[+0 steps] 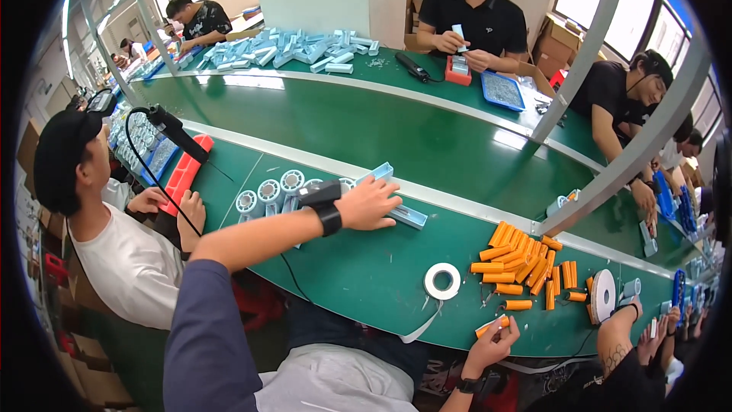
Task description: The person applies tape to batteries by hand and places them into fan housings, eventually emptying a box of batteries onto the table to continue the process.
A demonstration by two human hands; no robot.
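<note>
Could drop the orange cylinder point(489, 327), pinched between fingertips of the right hand point(497, 345) near the edge of the table point(358, 282), if loosening that grip while attending to the left hand point(367, 204), loosely spread, with blue shells point(412, 217) just beyond and beside its fingers.

Cylindrical cells point(526, 262): smooth plastic wrap; half-shell casing point(409, 217): satin plastic; worktop point(358, 282): smooth, semi-gloss; frame post point(579, 49): matt metal; navy sleeve point(210, 336): matt cloth.
</note>
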